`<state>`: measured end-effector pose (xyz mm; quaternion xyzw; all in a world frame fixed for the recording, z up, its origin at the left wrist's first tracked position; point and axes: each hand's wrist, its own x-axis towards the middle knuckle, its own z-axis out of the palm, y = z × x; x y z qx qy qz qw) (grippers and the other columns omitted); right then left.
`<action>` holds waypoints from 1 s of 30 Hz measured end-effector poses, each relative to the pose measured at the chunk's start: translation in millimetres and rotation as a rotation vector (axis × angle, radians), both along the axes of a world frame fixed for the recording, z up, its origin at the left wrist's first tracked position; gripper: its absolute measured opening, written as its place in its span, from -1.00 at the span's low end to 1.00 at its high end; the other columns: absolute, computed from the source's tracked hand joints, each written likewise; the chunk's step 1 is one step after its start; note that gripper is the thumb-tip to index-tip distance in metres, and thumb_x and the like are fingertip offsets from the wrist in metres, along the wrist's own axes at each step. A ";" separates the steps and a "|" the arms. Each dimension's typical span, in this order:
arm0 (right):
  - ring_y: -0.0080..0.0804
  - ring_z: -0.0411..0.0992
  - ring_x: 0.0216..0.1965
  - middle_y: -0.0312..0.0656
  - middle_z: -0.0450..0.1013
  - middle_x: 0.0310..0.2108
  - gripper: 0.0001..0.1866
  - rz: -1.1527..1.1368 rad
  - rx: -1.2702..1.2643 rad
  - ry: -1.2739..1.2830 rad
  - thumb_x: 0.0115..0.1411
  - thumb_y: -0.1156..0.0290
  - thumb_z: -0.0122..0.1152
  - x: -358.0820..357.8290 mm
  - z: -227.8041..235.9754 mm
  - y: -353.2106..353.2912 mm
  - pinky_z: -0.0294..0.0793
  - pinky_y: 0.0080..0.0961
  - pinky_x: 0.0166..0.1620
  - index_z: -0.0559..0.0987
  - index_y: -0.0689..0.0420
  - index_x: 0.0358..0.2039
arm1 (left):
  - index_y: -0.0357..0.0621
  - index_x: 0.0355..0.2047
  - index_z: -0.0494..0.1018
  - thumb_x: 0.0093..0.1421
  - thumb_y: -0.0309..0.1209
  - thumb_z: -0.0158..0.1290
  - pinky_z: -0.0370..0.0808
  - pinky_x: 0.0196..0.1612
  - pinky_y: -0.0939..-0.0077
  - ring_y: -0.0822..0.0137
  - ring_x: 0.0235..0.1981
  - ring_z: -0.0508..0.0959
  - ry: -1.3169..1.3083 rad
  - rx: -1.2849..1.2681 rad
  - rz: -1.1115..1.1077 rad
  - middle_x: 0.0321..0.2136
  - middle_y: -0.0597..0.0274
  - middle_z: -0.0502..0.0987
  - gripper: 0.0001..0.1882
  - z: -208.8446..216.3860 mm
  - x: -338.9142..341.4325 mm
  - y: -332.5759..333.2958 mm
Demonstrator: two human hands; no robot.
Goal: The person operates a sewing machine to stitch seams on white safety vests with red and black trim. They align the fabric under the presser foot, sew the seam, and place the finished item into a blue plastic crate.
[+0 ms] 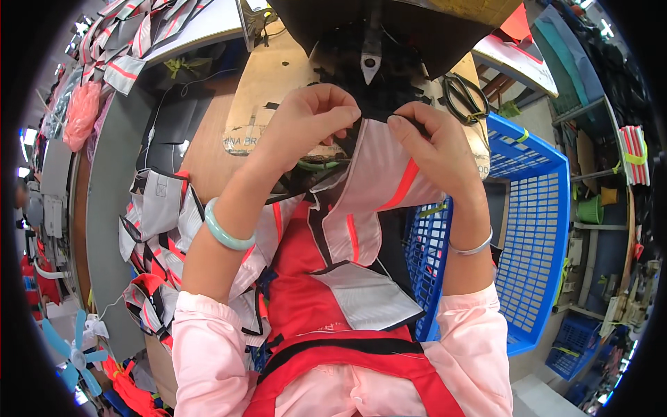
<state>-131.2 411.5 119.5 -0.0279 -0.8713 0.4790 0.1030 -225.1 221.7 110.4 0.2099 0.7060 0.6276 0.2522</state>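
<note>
In front of my chest hangs a white fabric piece (379, 163) with an orange-red stripe and dark edging. My right hand (441, 146) is closed, thumb and fingers pinching its upper edge. My left hand (313, 128) is closed too, its thumb and fingertips pressed together by the upper left corner of that piece. What lies in the left fingertips is too small to make out. Just beyond both hands is a dark machine part with a pointed metal plate (370, 66). Lower down, a white panel with black trim (368, 295) rests on my red apron (299, 306).
Striped fabric pieces (156, 201) pile up at my left. At my right stands a blue plastic basket (535, 243). Black-handled scissors (465, 97) lie on the wooden tabletop (267, 76). More striped pieces (125, 69) are heaped far left; a blue fan (76, 354) stands lower left.
</note>
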 end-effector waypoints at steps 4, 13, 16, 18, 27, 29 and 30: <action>-0.41 0.34 -0.61 -0.09 0.42 -0.62 -0.73 0.000 0.011 -0.007 0.08 0.29 0.13 -5.5 -2.1 3.7 0.34 -0.49 -0.45 0.54 0.28 -0.38 | -0.22 -0.32 0.47 0.11 -0.36 0.12 0.34 -0.47 0.72 0.56 -0.51 0.44 -0.058 0.052 0.015 -0.52 0.37 0.47 -0.80 -2.8 -5.9 2.9; -0.44 0.30 -0.62 -0.11 0.38 -0.66 -0.72 -0.005 0.026 -0.021 0.08 0.27 0.14 -12.6 -0.1 5.3 0.31 -0.50 -0.46 0.55 0.27 -0.40 | -0.22 -0.33 0.47 0.09 -0.37 0.12 0.34 -0.49 0.73 0.57 -0.53 0.43 -0.090 0.028 -0.025 -0.53 0.38 0.46 -0.81 -7.1 -13.9 7.2; -0.43 0.31 -0.63 -0.11 0.38 -0.67 -0.72 -0.005 0.025 -0.029 0.08 0.26 0.14 -14.5 -0.7 6.7 0.31 -0.50 -0.46 0.56 0.27 -0.40 | -0.22 -0.34 0.46 0.09 -0.38 0.11 0.33 -0.50 0.74 0.58 -0.55 0.42 -0.072 0.015 -0.034 -0.54 0.39 0.45 -0.82 -7.0 -16.4 8.0; -0.43 0.31 -0.63 -0.10 0.37 -0.67 -0.71 -0.011 0.037 -0.030 0.08 0.26 0.14 -15.5 2.0 6.1 0.31 -0.49 -0.47 0.56 0.27 -0.40 | -0.21 -0.34 0.45 0.10 -0.37 0.10 0.33 -0.50 0.74 0.59 -0.55 0.41 -0.044 -0.001 -0.037 -0.55 0.40 0.44 -0.82 -5.9 -17.1 8.4; -0.46 0.29 -0.63 -0.12 0.36 -0.68 -0.71 -0.009 0.092 0.056 0.08 0.27 0.14 -26.9 1.3 11.4 0.31 -0.49 -0.48 0.56 0.28 -0.40 | -0.20 -0.33 0.44 0.11 -0.36 0.05 0.32 -0.52 0.74 0.61 -0.53 0.38 -0.017 0.033 -0.010 -0.54 0.43 0.40 -0.82 -0.8 -20.8 15.3; -0.48 0.29 -0.63 -0.13 0.36 -0.68 -0.70 0.002 0.091 0.065 0.09 0.27 0.14 -29.3 1.0 12.8 0.30 -0.51 -0.48 0.56 0.30 -0.39 | -0.20 -0.36 0.44 0.08 -0.32 0.06 0.31 -0.53 0.72 0.60 -0.55 0.36 -0.025 0.041 0.015 -0.56 0.45 0.37 -0.80 -3.2 -22.4 16.1; -0.49 0.29 -0.62 -0.13 0.36 -0.68 -0.70 0.006 0.082 0.070 0.09 0.27 0.14 -29.8 1.8 13.3 0.30 -0.51 -0.48 0.56 0.31 -0.39 | -0.19 -0.36 0.44 0.08 -0.32 0.06 0.31 -0.53 0.71 0.60 -0.55 0.36 -0.036 0.049 0.013 -0.56 0.45 0.37 -0.80 -2.9 -22.8 16.7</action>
